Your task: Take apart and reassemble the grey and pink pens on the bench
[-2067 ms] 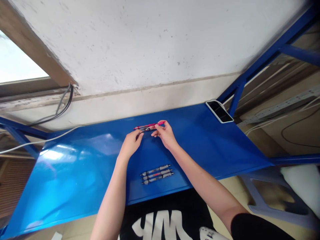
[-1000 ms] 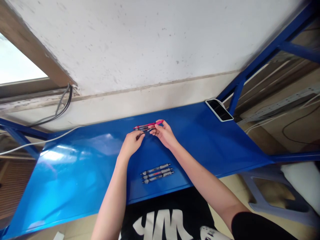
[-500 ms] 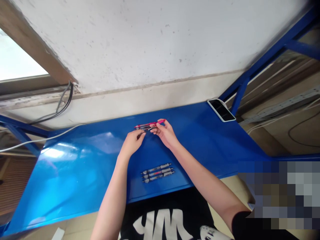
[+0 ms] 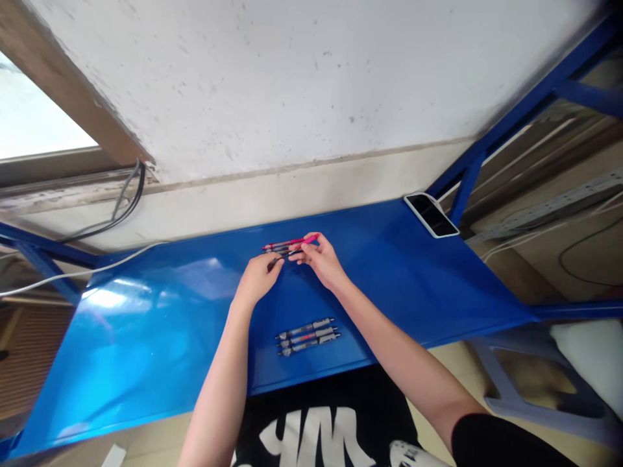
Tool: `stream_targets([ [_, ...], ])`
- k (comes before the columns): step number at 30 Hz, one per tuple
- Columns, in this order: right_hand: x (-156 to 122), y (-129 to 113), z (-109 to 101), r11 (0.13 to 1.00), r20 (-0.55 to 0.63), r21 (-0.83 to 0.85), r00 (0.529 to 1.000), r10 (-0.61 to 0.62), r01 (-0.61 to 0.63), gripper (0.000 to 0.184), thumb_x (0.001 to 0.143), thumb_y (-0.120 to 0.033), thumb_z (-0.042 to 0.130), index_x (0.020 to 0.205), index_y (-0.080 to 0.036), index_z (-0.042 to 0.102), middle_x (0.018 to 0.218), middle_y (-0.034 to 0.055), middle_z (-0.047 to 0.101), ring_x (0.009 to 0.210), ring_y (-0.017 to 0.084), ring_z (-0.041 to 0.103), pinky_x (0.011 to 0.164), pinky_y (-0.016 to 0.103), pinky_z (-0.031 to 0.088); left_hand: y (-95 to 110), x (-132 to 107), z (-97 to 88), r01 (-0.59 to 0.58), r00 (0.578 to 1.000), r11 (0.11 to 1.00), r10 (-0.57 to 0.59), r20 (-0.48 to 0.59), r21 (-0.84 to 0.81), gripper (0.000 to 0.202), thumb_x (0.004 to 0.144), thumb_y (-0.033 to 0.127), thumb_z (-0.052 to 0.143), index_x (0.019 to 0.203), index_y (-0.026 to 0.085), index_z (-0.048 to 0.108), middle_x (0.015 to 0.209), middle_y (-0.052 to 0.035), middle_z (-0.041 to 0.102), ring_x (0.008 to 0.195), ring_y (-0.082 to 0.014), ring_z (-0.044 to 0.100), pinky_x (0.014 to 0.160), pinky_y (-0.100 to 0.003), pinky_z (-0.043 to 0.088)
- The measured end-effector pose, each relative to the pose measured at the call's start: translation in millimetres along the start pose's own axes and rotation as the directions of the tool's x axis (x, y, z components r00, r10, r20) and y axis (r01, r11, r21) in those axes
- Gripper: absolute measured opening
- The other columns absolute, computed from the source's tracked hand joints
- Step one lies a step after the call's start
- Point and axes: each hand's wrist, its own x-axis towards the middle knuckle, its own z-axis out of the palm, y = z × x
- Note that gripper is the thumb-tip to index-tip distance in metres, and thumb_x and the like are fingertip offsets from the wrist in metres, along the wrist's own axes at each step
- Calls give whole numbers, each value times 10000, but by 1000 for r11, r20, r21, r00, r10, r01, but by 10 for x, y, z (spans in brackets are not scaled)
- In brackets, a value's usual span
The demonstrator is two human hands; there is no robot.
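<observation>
Both my hands meet over the far middle of the blue table [image 4: 413, 272]. My left hand [image 4: 257, 277] pinches the tip end of a thin dark pen part [image 4: 278, 260] and my right hand [image 4: 318, 259] pinches a pink pen [image 4: 305, 241] at its other end. A few more pink and dark pens [image 4: 280, 246] lie side by side just beyond my fingers. Closer to me, three grey pens [image 4: 307, 336] lie in a neat row near the front edge.
A phone [image 4: 431, 215] lies face up at the table's far right corner beside a blue frame post [image 4: 463, 188]. A white wall runs behind the table. Cables [image 4: 117, 217] hang at the far left. A grey plastic stool [image 4: 525, 383] stands at the right.
My hands stay in the same spot with only small finger movements on the pen. The three grey pens have not moved.
</observation>
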Motion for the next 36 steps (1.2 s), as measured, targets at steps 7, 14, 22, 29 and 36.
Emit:
stream_targets([
  [7,8,18,-2,1000,-2,-23,1000,3,-3,464,784,-480,843,992,-259,492,911,26,802,712,187,793,586,236,572,13,2,3,0,1000,1000,0,-12,-4,185,964,234,563,957,188,742,833,-42,753,714,-187,666,696,-288,496],
  [14,2,31,3,999,7,-33,1000,6,-5,466,801,-490,823,980,-272,452,896,4,796,719,206,799,573,253,576,5,-1,-2,-1,1000,1000,1,-18,-5,184,961,228,567,976,192,747,853,-44,763,732,-194,680,712,-296,512],
  [22,2,2,-5,1000,24,3,1000,12,-12,485,803,-517,817,963,-276,428,874,3,799,726,221,802,573,260,577,19,-5,7,-3,1000,1000,3,-8,-13,192,967,228,568,989,192,756,901,-53,778,784,-210,709,752,-317,537],
  [29,-21,-2,32,1000,33,5,999,18,-18,450,810,-466,824,957,-270,447,909,10,792,733,208,801,587,249,575,-7,0,12,-30,998,998,27,-49,-63,223,964,199,577,1101,204,754,1124,-88,781,996,-241,735,901,-373,570],
  [36,10,39,2,1000,-19,7,1000,-21,21,413,787,-422,846,937,-248,503,961,10,779,709,146,765,599,220,558,-35,6,38,-41,996,998,38,-79,-41,208,967,218,594,1099,207,753,1084,-73,787,947,-225,734,890,-369,572],
])
